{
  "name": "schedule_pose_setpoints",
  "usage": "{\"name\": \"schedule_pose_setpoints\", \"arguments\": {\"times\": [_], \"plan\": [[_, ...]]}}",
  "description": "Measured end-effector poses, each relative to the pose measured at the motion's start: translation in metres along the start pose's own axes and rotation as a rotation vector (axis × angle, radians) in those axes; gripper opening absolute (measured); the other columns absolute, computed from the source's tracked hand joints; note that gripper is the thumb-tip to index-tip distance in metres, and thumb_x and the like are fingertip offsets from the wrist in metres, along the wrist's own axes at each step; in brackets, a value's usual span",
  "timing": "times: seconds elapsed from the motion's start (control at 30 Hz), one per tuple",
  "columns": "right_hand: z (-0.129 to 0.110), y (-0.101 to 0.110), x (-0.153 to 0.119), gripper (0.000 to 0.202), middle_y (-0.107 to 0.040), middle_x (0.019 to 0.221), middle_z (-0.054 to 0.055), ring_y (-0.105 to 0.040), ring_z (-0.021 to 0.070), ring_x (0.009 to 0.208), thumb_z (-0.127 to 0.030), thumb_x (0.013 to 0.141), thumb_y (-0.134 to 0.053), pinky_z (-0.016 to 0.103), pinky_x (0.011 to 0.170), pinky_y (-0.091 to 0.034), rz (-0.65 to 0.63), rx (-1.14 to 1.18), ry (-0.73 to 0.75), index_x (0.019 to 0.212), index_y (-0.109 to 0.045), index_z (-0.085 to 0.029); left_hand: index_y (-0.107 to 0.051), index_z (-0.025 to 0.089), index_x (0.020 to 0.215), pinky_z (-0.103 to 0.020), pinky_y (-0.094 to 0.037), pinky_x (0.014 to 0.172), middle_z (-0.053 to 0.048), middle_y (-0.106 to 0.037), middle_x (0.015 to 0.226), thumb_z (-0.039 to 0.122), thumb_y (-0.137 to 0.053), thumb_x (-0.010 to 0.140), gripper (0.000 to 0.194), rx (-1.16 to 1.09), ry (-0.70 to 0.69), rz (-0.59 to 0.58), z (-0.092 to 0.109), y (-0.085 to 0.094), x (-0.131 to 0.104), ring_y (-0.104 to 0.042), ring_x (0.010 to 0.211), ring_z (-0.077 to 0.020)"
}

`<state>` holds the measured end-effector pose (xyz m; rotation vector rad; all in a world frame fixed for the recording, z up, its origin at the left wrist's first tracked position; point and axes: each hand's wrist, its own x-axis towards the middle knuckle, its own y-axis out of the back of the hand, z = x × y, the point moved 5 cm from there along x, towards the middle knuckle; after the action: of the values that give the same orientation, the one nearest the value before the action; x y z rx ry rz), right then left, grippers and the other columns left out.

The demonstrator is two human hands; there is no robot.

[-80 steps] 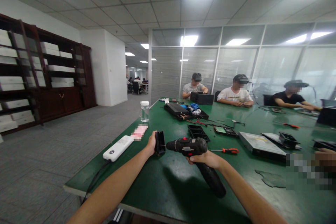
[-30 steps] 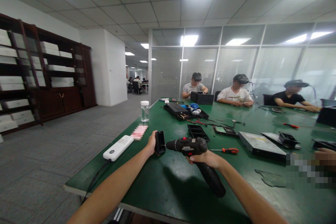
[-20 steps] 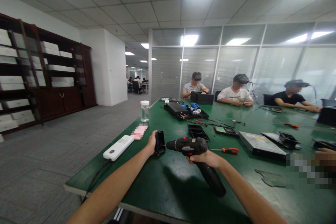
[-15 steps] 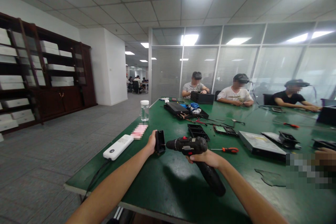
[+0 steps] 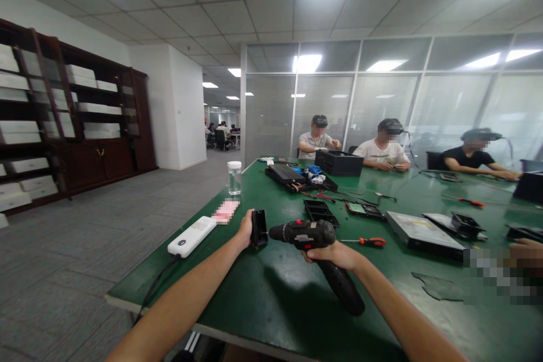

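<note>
My left hand [image 5: 245,230] is closed on a small black box-shaped part [image 5: 259,227], held on edge above the green table [image 5: 229,288]. My right hand [image 5: 324,254] grips a black cordless drill [image 5: 303,233] with red buttons, its chuck pointing left at the part. The thin bit reaches the part's right side; whether it touches a screw is too small to tell. Just behind the drill lies a black tray-like part [image 5: 320,212]. To its right is a screwdriver [image 5: 372,242] with an orange and black handle.
A white power bank [image 5: 192,236] with a cable and a clear jar [image 5: 234,179] stand on the left. Rightward lie a flat silver drive [image 5: 424,233], a dark glass-like piece [image 5: 439,287] and an opened device [image 5: 363,210]. Across the table several people sit, one behind a black case [image 5: 338,163].
My hands, the drill and the black part hold nearly the same place. Across the table, a co-worker's black case has shifted right and turned, and that person's hands have moved.
</note>
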<state>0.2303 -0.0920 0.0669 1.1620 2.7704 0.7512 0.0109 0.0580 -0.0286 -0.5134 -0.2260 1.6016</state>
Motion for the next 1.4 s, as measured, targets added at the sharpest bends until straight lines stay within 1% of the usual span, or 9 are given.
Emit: {"name": "schedule_pose_setpoints", "arguments": {"times": [0.37, 0.53, 0.73, 0.9, 1.2, 1.33, 1.4], "plan": [[0.0009, -0.0010, 0.0007, 0.027, -0.052, 0.073, 0.002, -0.049, 0.0144, 0.072, -0.039, 0.078, -0.056, 0.030, 0.075, -0.040, -0.015, 0.023, 0.025, 0.082, -0.057, -0.012, -0.052, 0.017, 0.067, -0.028, -0.042, 0.047, -0.001, -0.051, 0.053, 0.052, -0.047, 0.070, 0.036, -0.015, -0.004, -0.019, 0.0022, -0.0036, -0.0044, -0.051, 0.046, -0.0161], [0.0025, 0.0003, 0.0002, 0.028, -0.053, 0.073, 0.002, -0.049, 0.0149, 0.072, -0.040, 0.078, -0.056, 0.030, 0.074, -0.041, -0.003, 0.016, -0.003, 0.085, -0.057, -0.013, -0.053, 0.017, 0.068, -0.030, -0.044, 0.047, -0.001, -0.052, 0.054, 0.052, -0.049, 0.069, 0.036, -0.022, -0.010, -0.023, 0.0029, -0.0038, -0.0049, -0.051, 0.046, -0.0167], [0.0018, -0.0001, 0.0004, 0.027, -0.053, 0.074, 0.003, -0.049, 0.0144, 0.072, -0.039, 0.079, -0.056, 0.030, 0.074, -0.040, -0.013, 0.005, 0.009, 0.080, -0.057, -0.012, -0.053, 0.017, 0.067, -0.030, -0.044, 0.047, -0.002, -0.052, 0.054, 0.054, -0.048, 0.068, 0.037, -0.020, 0.018, -0.015, 0.0014, -0.0027, -0.0042, -0.052, 0.047, -0.0171], [0.0042, 0.0000, 0.0000, 0.026, -0.053, 0.074, 0.002, -0.049, 0.0142, 0.072, -0.038, 0.079, -0.056, 0.030, 0.074, -0.040, -0.010, 0.028, 0.010, 0.085, -0.057, -0.012, -0.053, 0.017, 0.066, -0.029, -0.043, 0.046, -0.001, -0.052, 0.054, 0.053, -0.050, 0.067, 0.037, -0.030, -0.009, -0.019, 0.0022, -0.0028, -0.0033, -0.051, 0.046, -0.0162], [-0.0015, -0.0010, 0.0009, 0.027, -0.052, 0.073, 0.002, -0.048, 0.0142, 0.072, -0.039, 0.079, -0.055, 0.029, 0.073, -0.039, -0.026, 0.002, 0.027, 0.079, -0.057, -0.012, -0.052, 0.017, 0.062, -0.028, -0.042, 0.045, 0.000, -0.050, 0.051, 0.052, -0.051, 0.067, 0.036, -0.050, -0.018, -0.028, 0.0016, -0.0038, -0.0019, -0.049, 0.044, -0.0152], [0.0032, 0.0007, 0.0008, 0.027, -0.052, 0.073, 0.002, -0.048, 0.0141, 0.071, -0.039, 0.079, -0.055, 0.029, 0.073, -0.039, -0.003, 0.008, 0.015, 0.081, -0.057, -0.012, -0.052, 0.017, 0.065, -0.028, -0.041, 0.045, 0.000, -0.050, 0.052, 0.052, -0.049, 0.067, 0.035, -0.013, -0.052, -0.005, 0.0022, -0.0021, -0.0007, -0.049, 0.044, -0.0156], [0.0058, 0.0012, 0.0006, 0.027, -0.052, 0.074, 0.002, -0.048, 0.0143, 0.072, -0.039, 0.078, -0.055, 0.029, 0.074, -0.039, -0.005, 0.010, 0.005, 0.081, -0.057, -0.012, -0.052, 0.017, 0.066, -0.028, -0.041, 0.045, 0.000, -0.051, 0.052, 0.053, -0.049, 0.068, 0.036, -0.005, -0.047, 0.003, 0.0017, -0.0015, -0.0004, -0.050, 0.045, -0.0158]]}}
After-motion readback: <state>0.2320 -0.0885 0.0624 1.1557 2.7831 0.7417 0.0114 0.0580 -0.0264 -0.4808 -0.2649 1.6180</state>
